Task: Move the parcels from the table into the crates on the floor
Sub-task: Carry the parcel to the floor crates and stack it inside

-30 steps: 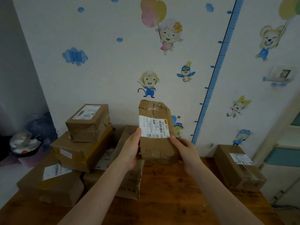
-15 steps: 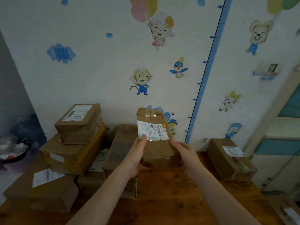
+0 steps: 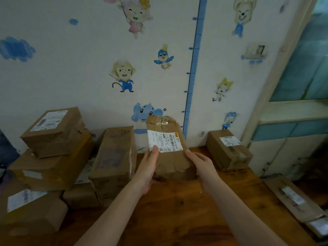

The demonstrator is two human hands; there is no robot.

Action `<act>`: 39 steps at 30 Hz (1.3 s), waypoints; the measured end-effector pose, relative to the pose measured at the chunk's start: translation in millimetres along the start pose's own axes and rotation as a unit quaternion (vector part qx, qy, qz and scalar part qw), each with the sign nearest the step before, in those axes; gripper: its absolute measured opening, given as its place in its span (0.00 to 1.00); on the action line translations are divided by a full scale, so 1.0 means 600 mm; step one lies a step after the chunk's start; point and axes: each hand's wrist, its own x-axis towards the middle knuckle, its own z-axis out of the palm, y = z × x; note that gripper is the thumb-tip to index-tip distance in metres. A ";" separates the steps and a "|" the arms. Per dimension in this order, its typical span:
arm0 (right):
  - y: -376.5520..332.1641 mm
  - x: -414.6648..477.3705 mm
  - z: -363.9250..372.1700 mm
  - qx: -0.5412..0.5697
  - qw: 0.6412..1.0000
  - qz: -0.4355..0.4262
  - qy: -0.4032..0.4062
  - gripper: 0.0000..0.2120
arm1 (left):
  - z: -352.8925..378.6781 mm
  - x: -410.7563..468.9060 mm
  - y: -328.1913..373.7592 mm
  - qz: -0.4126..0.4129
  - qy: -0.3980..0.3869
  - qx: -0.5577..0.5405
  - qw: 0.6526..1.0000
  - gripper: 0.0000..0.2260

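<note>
Left hand [image 3: 148, 170] and right hand [image 3: 204, 166] grip a crumpled, taped brown cardboard parcel [image 3: 170, 157] above the wooden table [image 3: 177, 210].

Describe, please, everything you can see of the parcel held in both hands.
The parcel is a creased brown cardboard package bound with clear tape, crumpled at its far end. A white barcoded label sits on its upper face. It tilts up over the wooden table. The left hand grips its left edge, thumb on the label; the right hand grips the right edge.
</note>
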 end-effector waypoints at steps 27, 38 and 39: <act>0.021 -0.093 -0.642 0.047 0.991 0.009 0.122 0.09 | 0.601 -0.104 -0.186 -0.033 -0.114 0.035 0.992 0.22; 0.024 0.036 -0.835 0.032 0.990 0.021 0.133 0.18 | 0.806 0.014 -0.243 -0.065 -0.132 0.019 0.989 0.15; 0.020 0.063 -0.862 0.028 0.991 0.026 0.132 0.18 | 0.836 0.037 -0.249 -0.068 -0.134 0.022 0.988 0.14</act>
